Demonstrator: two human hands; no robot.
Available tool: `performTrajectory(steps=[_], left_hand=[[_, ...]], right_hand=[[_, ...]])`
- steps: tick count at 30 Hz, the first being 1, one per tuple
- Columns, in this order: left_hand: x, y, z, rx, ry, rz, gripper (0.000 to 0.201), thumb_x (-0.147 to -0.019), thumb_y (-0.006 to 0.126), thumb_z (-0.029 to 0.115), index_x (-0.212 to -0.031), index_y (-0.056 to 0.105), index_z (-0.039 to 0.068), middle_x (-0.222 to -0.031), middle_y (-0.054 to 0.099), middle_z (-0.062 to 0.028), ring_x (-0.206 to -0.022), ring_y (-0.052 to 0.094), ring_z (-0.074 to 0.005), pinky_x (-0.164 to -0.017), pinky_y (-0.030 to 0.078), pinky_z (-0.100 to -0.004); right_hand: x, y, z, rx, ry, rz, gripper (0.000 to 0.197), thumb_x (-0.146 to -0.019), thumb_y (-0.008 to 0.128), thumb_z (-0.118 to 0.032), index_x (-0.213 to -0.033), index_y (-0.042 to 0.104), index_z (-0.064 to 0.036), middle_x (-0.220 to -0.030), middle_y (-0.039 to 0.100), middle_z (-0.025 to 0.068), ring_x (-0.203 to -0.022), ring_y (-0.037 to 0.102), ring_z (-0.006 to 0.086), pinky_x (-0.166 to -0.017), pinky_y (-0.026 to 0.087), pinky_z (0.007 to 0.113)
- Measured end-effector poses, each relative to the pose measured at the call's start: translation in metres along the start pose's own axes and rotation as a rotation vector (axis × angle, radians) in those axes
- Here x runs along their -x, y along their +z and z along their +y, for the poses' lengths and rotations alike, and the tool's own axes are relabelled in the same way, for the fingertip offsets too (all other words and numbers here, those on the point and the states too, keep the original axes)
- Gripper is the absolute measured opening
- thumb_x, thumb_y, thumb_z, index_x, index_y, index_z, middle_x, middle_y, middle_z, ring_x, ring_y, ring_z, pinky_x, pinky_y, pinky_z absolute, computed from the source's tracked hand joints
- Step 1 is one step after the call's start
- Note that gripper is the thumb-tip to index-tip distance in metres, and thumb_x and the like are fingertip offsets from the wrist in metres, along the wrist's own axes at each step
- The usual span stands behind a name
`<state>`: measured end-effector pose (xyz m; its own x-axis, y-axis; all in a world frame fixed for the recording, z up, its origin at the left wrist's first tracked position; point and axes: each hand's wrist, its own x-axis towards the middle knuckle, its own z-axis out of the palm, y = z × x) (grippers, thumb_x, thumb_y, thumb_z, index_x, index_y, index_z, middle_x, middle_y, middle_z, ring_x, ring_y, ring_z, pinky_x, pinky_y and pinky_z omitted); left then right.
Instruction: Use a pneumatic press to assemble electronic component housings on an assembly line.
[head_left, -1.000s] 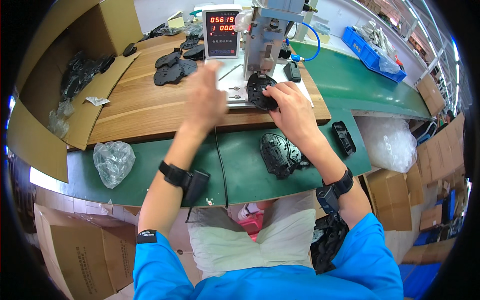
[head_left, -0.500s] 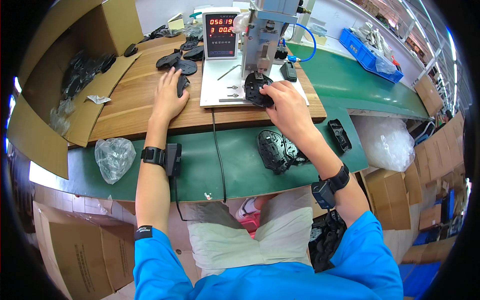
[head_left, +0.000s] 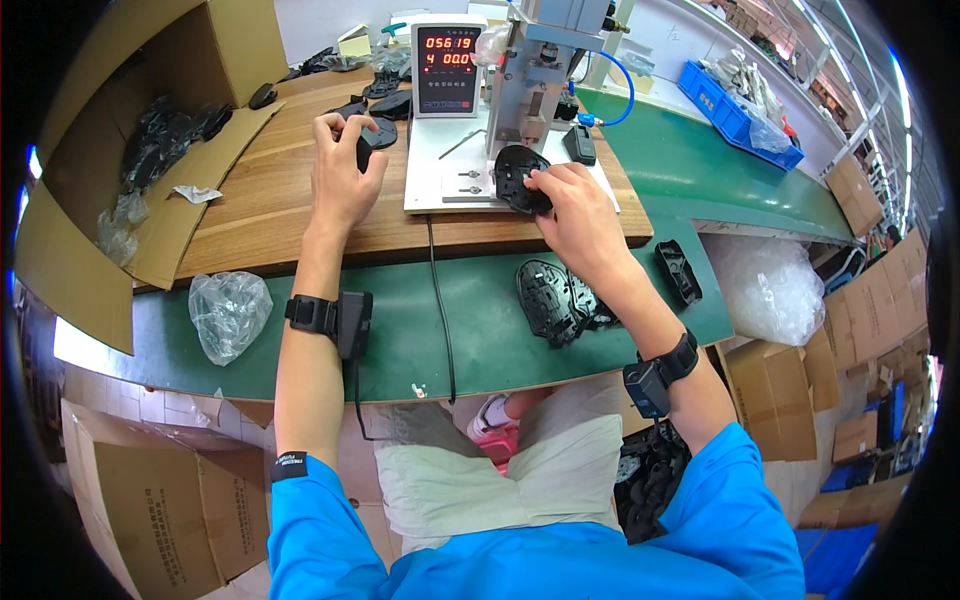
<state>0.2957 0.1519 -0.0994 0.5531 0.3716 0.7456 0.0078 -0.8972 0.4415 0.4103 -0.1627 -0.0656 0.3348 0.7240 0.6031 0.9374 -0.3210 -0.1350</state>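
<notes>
My right hand [head_left: 580, 215] pinches the near right edge of a black plastic shell [head_left: 513, 182]. That shell is tilted on the white base plate [head_left: 428, 186] of a bench press [head_left: 530, 95], in front of its column. At the left, my left hand [head_left: 345, 180] has its fingers and thumb curled round a small black plastic part [head_left: 367, 147], above the wooden board. Just beyond it lie more black plastic pieces [head_left: 384, 132], partly hidden by the fingers. A control box with a red lit display [head_left: 446, 65] stands beside the press.
Two black shells [head_left: 548, 305] and a black frame piece [head_left: 679, 272] lie on the green table [head_left: 480, 360] near my right forearm. A clear plastic bag [head_left: 230, 318] sits at the left. An open cardboard box [head_left: 225, 165] borders the board. A blue crate [head_left: 735, 115] stands far right.
My left hand has risen from lying over the black pieces and curled round one of them. The press tool has lifted off the shell, which is now tilted up. The display reading has changed.
</notes>
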Motion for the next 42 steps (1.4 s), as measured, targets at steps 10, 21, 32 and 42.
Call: performTrajectory(steps=[10, 21, 32, 42], left_hand=[[-0.005, -0.009, 0.021, -0.040, 0.046, -0.067, 0.027, -0.086, 0.064, 0.011, -0.110, 0.052, 0.003, -0.110, 0.056, -0.0214, -0.102, 0.061, -0.0447, -0.087, 0.052, -0.0519], [0.004, 0.006, 0.052, -0.147, 0.117, -0.093, 0.049, -0.092, 0.071, 0.013, -0.139, 0.059, 0.016, -0.090, 0.077, -0.0167, -0.080, 0.074, -0.0407, -0.070, 0.057, -0.0515], [0.038, 0.037, 0.136, 0.017, 0.803, -0.107, 0.050, -0.077, 0.078, 0.008, -0.127, 0.073, 0.014, -0.123, 0.075, -0.0076, -0.109, 0.074, -0.0230, -0.092, 0.060, -0.0392], [0.039, 0.058, 0.131, -0.152, 0.645, -0.158, 0.042, -0.091, 0.062, 0.005, -0.131, 0.069, 0.013, -0.140, 0.068, -0.0143, -0.129, 0.067, -0.0317, -0.108, 0.055, -0.0449]], right_hand=[[-0.003, 0.000, -0.003, 0.003, 0.006, -0.020, 0.036, -0.077, 0.075, 0.004, -0.112, 0.070, -0.0020, -0.109, 0.068, 0.0122, -0.115, 0.062, 0.0358, -0.095, 0.056, 0.048], [-0.006, -0.011, -0.005, -0.107, 0.067, 0.087, 0.033, -0.078, 0.071, 0.004, -0.110, 0.069, -0.0013, -0.107, 0.069, 0.0136, -0.108, 0.063, 0.0360, -0.094, 0.054, 0.047], [0.122, -0.012, -0.020, -0.160, 0.131, 0.141, 0.050, -0.071, 0.062, 0.009, -0.120, 0.065, 0.0012, -0.126, 0.064, 0.0185, -0.122, 0.059, 0.0433, -0.109, 0.049, 0.050], [0.125, -0.011, -0.015, -0.190, 0.093, 0.064, 0.051, -0.075, 0.058, -0.001, -0.125, 0.065, 0.0007, -0.131, 0.062, 0.0180, -0.129, 0.052, 0.0423, -0.115, 0.041, 0.052]])
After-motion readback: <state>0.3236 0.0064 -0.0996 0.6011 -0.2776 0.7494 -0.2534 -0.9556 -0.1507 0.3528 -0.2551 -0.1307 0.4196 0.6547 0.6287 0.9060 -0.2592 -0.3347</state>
